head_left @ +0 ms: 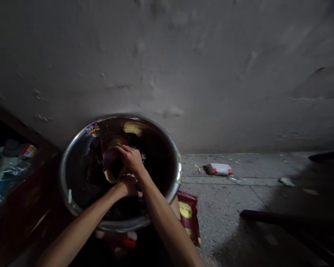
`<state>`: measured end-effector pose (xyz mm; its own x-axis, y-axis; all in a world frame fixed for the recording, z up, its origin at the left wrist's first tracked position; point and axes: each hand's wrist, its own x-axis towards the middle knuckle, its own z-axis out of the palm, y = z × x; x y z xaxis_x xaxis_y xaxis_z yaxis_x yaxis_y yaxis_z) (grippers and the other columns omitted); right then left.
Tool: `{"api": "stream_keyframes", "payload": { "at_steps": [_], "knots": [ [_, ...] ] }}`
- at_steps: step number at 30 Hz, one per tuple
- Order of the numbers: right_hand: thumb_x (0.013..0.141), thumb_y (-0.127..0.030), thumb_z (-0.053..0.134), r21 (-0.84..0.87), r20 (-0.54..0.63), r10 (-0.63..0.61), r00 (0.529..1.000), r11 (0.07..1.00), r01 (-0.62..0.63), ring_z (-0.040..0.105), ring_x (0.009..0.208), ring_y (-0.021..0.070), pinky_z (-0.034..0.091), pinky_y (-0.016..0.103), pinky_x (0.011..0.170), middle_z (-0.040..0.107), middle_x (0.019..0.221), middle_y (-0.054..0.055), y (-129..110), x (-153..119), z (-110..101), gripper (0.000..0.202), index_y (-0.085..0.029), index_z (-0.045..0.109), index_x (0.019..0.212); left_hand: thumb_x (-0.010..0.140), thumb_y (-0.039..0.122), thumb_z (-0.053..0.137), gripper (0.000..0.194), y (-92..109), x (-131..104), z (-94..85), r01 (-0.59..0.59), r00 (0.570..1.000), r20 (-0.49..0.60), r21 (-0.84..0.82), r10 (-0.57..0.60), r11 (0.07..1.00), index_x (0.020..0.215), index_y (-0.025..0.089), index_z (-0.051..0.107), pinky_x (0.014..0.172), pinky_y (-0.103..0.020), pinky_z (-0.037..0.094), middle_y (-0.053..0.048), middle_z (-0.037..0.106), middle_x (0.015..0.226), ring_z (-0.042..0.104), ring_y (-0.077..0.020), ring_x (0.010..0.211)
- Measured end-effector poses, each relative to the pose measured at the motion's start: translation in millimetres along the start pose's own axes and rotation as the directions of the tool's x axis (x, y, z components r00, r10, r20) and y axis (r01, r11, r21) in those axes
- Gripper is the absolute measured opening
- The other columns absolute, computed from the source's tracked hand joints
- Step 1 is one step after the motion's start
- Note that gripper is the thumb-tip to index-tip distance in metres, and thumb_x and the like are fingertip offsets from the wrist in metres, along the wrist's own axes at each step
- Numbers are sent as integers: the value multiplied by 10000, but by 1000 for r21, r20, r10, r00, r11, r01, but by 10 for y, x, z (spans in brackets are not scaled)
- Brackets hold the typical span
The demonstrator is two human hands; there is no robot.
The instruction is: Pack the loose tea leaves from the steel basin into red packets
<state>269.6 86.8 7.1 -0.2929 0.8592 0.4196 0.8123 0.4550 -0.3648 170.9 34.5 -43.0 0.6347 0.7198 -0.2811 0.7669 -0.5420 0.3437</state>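
A large, shiny metal basin [68, 148] stands before me, with dark loose material [158, 163] inside. Over it, my right hand [130, 157] pinches the edge of a dark red bag [109, 152] with a yellow label. The bag is tilted, and its pale-rimmed mouth faces me. Just below, my left hand [128, 186] is closed near the bag's mouth, its fingers partly covered by my right forearm. Something dark shows at those fingers, but I cannot make out what it is.
Another dark red bag [188, 217] lies on the floor right of the basin. A white and red carton [219, 169] is near the grey wall [211, 92]. Dark legs [278, 218] of furniture reach in at right. Plastic bags [12, 168] and clutter sit at left.
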Motion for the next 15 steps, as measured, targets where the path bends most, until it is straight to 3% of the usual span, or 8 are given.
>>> {"api": "stream_keyframes", "payload": {
  "at_steps": [3,8,11,15],
  "knots": [
    [1001,-214,474,8,17,16,1000,1000,-16,662,1034,176,464,230,791,712,1161,73,-5,-1,-26,363,-239,614,1335,682,388,770,494,-14,-106,-32,-48,999,-3,-40,47,998,1122,176,694,891,-376,515,-95,730,1097,669,-308,1003],
    [1004,-255,480,23,70,-4,998,1000,3,679,1024,172,462,225,754,711,1197,58,6,-5,-43,353,-245,607,1332,641,361,814,564,-58,-327,-138,-176,983,-97,-222,157,959,1182,259,690,1027,-408,457,-35,715,1173,633,-301,1127],
    [1013,-293,469,20,91,-32,995,999,30,688,1011,177,462,227,747,718,1191,64,16,-5,-27,351,-234,604,1331,629,285,798,580,-96,-518,-185,-160,985,-110,-319,131,934,1195,239,679,945,-359,501,-46,710,1144,651,-270,1063],
    [997,-262,487,1,99,-51,994,999,51,688,1022,184,468,231,763,710,1218,70,28,-8,-18,354,-237,606,1329,696,245,721,429,-200,-673,-262,-161,952,-306,-468,12,869,1118,189,672,928,-310,500,-34,704,1064,654,-207,974]
  ]
}}
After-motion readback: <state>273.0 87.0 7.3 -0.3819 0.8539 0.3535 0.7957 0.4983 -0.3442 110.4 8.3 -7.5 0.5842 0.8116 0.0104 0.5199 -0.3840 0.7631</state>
